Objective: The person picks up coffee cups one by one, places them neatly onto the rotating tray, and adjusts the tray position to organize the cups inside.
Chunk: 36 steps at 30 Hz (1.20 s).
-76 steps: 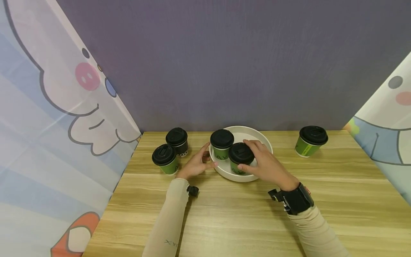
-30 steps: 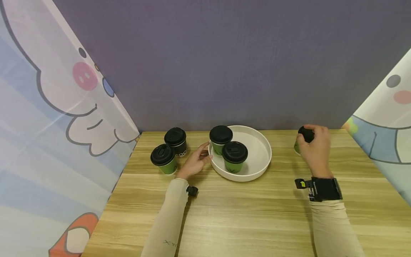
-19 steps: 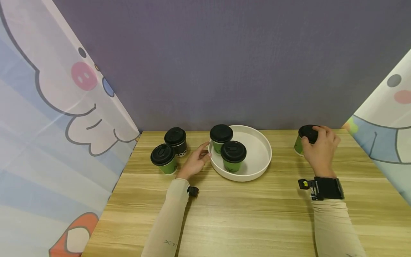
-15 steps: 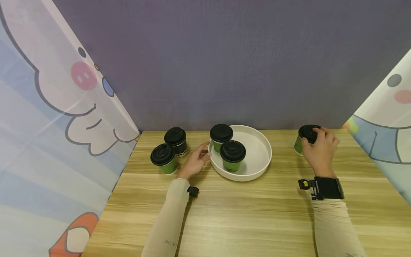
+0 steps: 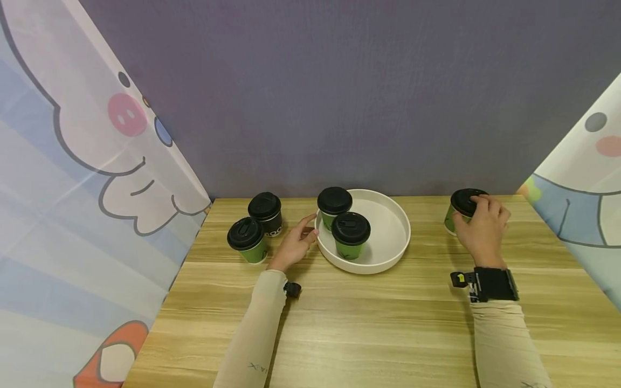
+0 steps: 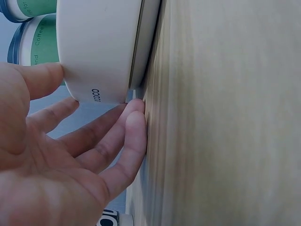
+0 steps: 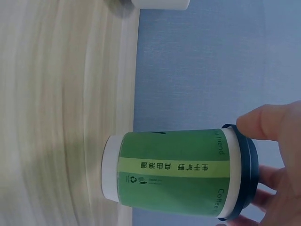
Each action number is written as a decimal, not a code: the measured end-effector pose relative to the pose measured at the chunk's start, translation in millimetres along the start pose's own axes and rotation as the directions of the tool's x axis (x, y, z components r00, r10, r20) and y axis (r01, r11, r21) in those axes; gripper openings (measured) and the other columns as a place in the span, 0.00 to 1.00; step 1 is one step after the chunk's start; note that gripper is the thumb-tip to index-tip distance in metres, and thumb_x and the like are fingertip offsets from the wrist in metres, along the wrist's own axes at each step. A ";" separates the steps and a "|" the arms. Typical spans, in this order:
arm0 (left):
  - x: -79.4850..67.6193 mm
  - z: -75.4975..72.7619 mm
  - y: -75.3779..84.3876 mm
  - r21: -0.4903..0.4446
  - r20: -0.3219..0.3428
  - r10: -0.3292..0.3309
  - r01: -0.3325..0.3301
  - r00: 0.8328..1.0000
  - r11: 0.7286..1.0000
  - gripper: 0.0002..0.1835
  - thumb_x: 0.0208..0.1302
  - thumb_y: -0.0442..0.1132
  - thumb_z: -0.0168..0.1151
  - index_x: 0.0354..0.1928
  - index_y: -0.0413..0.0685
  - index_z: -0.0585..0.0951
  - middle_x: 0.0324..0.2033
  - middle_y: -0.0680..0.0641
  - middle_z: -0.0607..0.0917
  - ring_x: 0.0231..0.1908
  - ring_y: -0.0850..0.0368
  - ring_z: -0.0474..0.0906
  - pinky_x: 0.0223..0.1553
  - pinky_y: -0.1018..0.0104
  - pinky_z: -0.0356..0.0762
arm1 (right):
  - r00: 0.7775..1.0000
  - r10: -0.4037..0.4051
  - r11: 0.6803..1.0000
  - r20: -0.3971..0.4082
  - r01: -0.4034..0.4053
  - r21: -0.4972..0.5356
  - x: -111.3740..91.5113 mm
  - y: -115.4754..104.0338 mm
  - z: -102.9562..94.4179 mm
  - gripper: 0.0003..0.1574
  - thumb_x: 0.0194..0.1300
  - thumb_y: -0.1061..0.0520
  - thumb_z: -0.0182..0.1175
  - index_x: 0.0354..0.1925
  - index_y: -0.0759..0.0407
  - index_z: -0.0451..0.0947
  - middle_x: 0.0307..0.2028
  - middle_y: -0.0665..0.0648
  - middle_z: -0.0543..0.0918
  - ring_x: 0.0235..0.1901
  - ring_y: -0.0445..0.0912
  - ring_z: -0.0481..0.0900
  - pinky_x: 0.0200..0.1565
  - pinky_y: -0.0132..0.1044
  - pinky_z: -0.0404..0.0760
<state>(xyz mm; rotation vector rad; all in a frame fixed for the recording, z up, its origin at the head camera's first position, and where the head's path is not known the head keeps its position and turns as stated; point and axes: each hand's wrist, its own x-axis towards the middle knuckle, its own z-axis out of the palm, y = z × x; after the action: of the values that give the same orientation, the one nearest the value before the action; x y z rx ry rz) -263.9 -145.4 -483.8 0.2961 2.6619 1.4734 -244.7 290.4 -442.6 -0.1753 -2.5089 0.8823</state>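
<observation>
My right hand (image 5: 482, 226) holds the black lid of a green paper coffee cup (image 7: 174, 172) upright on the table at the right. In the right wrist view the thumb lies on the lid's near edge and the fingers reach behind it. My left hand (image 5: 294, 245) touches the left side of a round white tray (image 5: 388, 242), fingers relaxed and spread along its wall, thumb at the rim. Inside the tray, towards its left, stand two green lidded cups: a back cup (image 5: 335, 207) and a front cup (image 5: 350, 237).
Left of the tray, close to my left hand, stand a black lidded cup (image 5: 267, 213) and a green lidded cup (image 5: 247, 240). A grey wall (image 5: 339, 108) rises behind the wooden table (image 5: 368, 323). Printed cloth (image 5: 73, 215) hangs at the sides.
My right hand has left the front cup in the tray and moved right to the far cup's lid. That front cup stands slightly further left. My left hand stays by the tray.
</observation>
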 end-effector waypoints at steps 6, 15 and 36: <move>-0.5 -0.4 0.6 0.023 0.000 0.005 -0.005 1.000 1.000 0.29 0.79 0.47 0.54 0.78 0.61 0.64 0.60 0.41 0.84 0.55 0.46 0.84 0.53 0.52 0.82 | 0.999 -0.038 0.999 0.001 0.038 0.008 -0.3 2.2 1.3 0.35 0.70 0.58 0.57 0.67 0.77 0.62 0.65 0.84 0.60 0.67 0.78 0.50 0.65 0.74 0.49; -0.9 -1.2 3.7 0.074 0.034 -0.005 0.002 0.999 0.997 0.34 0.76 0.54 0.56 0.80 0.64 0.59 0.59 0.43 0.84 0.56 0.48 0.83 0.61 0.48 0.77 | 0.990 -0.123 0.992 -0.063 0.125 0.032 -1.3 0.6 5.2 0.31 0.68 0.58 0.62 0.58 0.78 0.63 0.55 0.81 0.64 0.61 0.75 0.56 0.67 0.67 0.52; -1.4 -3.0 1.0 0.033 0.116 0.000 -0.004 0.993 0.999 0.56 0.59 0.56 0.75 0.83 0.61 0.51 0.58 0.45 0.84 0.56 0.51 0.82 0.62 0.49 0.77 | 0.997 -0.058 0.998 0.052 0.057 0.013 -1.5 -1.2 -1.8 0.46 0.73 0.55 0.61 0.78 0.67 0.53 0.65 0.81 0.57 0.67 0.75 0.50 0.60 0.73 0.57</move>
<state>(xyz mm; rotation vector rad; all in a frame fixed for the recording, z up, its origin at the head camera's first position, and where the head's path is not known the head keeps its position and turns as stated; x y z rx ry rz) -262.8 -147.6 -481.4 0.3753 2.5972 1.3684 -242.5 290.1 -441.2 -0.0771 -2.5429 0.8889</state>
